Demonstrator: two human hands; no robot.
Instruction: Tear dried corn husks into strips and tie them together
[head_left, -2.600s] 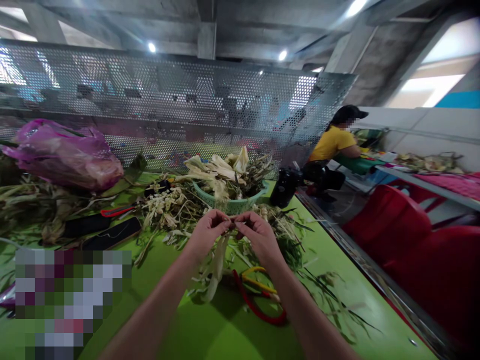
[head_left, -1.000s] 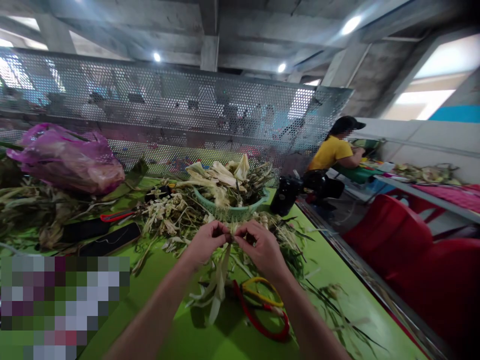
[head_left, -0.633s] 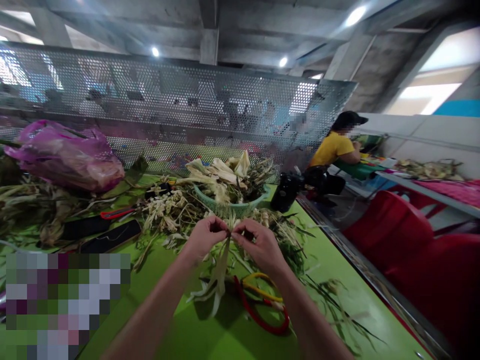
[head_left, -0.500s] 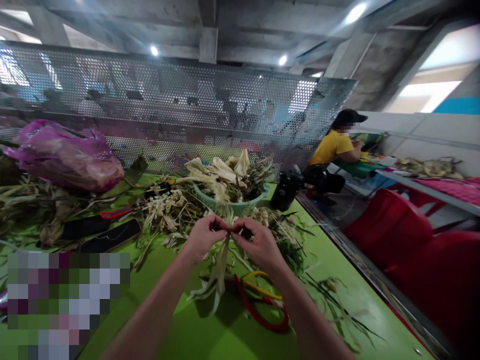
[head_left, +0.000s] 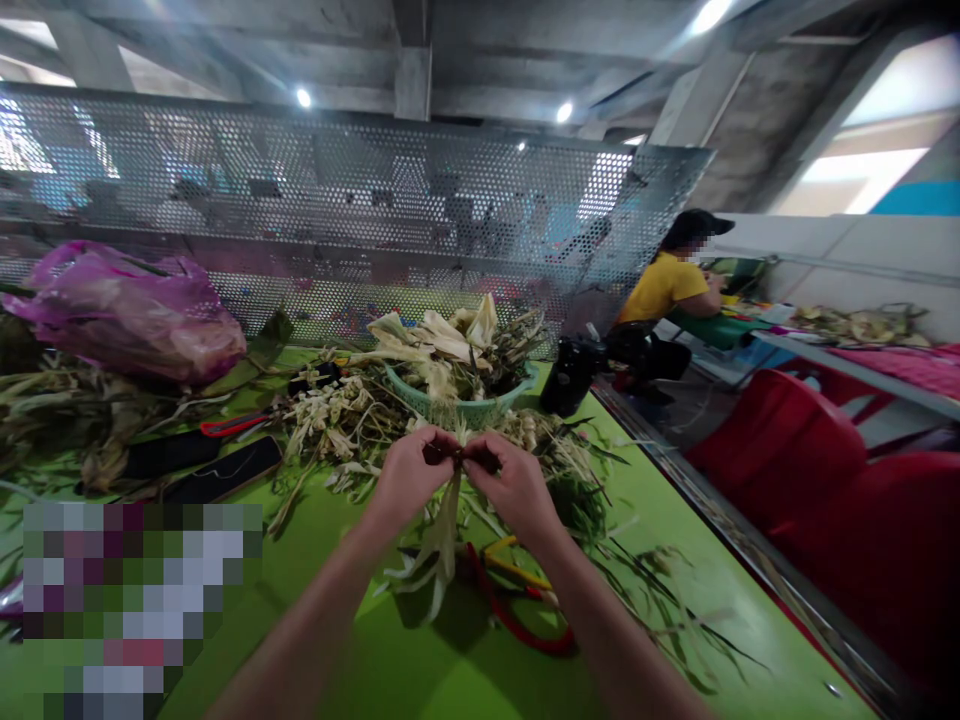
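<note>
Both hands meet over the green table (head_left: 360,660), fingertips nearly touching. Between thumb and finger, my left hand (head_left: 409,480) pinches a bundle of pale dried husk strips (head_left: 444,545). From the other side, my right hand (head_left: 516,488) pinches the same bundle at its narrow middle. Frayed ends stick up above the fingers, while longer strips hang below and spread out. The exact pinch point is partly hidden by the fingers. Scissors with red and yellow handles (head_left: 525,637) lie under my right forearm, which covers part of them.
Behind the hands stands a green basket (head_left: 487,410) heaped with dried husks. A black container (head_left: 568,378) is right of it. Leaf scraps (head_left: 337,415), two dark flat objects (head_left: 229,472) and a purple plastic bag (head_left: 139,315) lie left. A person in yellow (head_left: 664,290) sits beyond red chairs (head_left: 780,430).
Earlier the frayed upper ends were hardly visible; now they stand upright above my fingers. Both hands keep pinching the bundle, with small finger shifts. The whole view has tilted slightly.
</note>
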